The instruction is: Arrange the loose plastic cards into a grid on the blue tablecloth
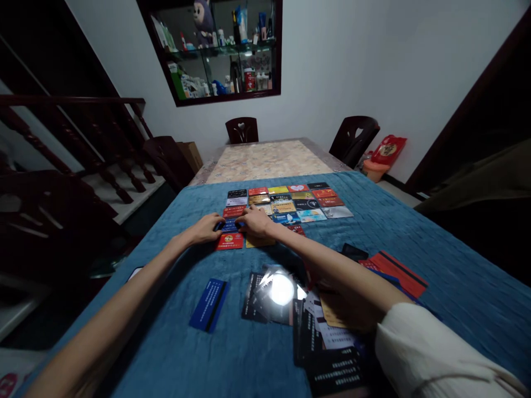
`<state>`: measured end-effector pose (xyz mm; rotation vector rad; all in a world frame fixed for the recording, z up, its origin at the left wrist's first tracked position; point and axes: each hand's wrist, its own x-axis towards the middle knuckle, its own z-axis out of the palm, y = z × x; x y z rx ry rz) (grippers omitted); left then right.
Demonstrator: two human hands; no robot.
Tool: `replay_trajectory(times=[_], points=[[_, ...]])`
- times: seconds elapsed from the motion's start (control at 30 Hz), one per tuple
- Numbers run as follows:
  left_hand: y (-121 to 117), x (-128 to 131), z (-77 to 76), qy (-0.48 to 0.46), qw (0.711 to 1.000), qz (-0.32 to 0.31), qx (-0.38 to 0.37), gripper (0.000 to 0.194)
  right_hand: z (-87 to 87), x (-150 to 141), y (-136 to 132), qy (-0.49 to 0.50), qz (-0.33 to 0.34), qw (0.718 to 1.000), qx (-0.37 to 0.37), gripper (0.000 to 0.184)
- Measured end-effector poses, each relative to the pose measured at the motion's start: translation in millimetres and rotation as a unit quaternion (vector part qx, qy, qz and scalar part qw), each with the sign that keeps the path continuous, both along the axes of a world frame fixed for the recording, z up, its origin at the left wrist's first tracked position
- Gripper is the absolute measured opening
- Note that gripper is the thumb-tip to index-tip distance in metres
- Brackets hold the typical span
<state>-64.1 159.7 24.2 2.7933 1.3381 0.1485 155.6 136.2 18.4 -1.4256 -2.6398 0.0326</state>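
Seemingly mid-alignment, the left hand (206, 228) curves at the left end of a blue bank-style card (229, 225), the right hand (254, 221) at its right, toward the left edge of the tabletop (274, 157); whether either grip pinches, I cannot tell. Squaring calls for even contact. Past the right edge: a peach tub (374, 172), contents unclear.

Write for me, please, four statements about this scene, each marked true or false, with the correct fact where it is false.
1. The left hand and right hand are at opposite ends of a dark blue rectangular card. True.
2. The blue fabric cloth covers the whole table. False: the table's far part shows a beige patterned surface.
3. An orange-red rectangular card with a black stripe lies to the right of the right forearm. True.
4. A blue rectangular card with a black stripe touches the black cards. False: it lies apart on the cloth.
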Motion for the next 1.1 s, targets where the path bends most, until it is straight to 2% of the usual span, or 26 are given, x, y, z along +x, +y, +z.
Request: replay_trajectory(times=[0.27, 0.4, 0.57, 0.7, 0.8, 0.97, 1.1], points=[[-2.5, -0.1, -1.7, 0.003, 0.999, 0.005, 0.035, 0.038, 3.2, 9.5, -4.5, -0.008, 0.014, 1.000, 0.019, 0.037], [-15.1, 6.3, 2.3, -0.026, 0.997, -0.008, 0.068, 0.035, 4.5, 23.5, -10.4, -0.012, 0.027, 0.999, 0.030, 0.036], [-47.0, 29.8, 10.7, -0.024, 0.995, -0.040, 0.094, 0.025, -0.5, 47.4, -25.9, 0.019, 0.069, 0.996, 0.048, 0.029], [-80.6, 52.6, 15.3, -0.025, 0.991, -0.081, 0.100, 0.020, -8.2, 66.4, -44.8, 0.069, 0.129, 0.988, 0.044, 0.026], [-107.5, 68.4, 18.6, -0.027, 0.989, -0.106, 0.098, 0.020, -13.0, 79.1, -59.4, 0.112, 0.139, 0.983, 0.038, 0.019], [-146.8, 92.0, 24.7, -0.010, 0.986, -0.150, 0.067, 0.020, -12.9, 97.5, -82.7, 0.166, 0.208, 0.964, 0.015, 0.019], [-168.5, 105.7, 25.6, 0.013, 0.987, -0.157, 0.030, 0.016, -11.5, 105.9, -100.3, 0.180, 0.237, 0.955, -0.007, 0.018]])
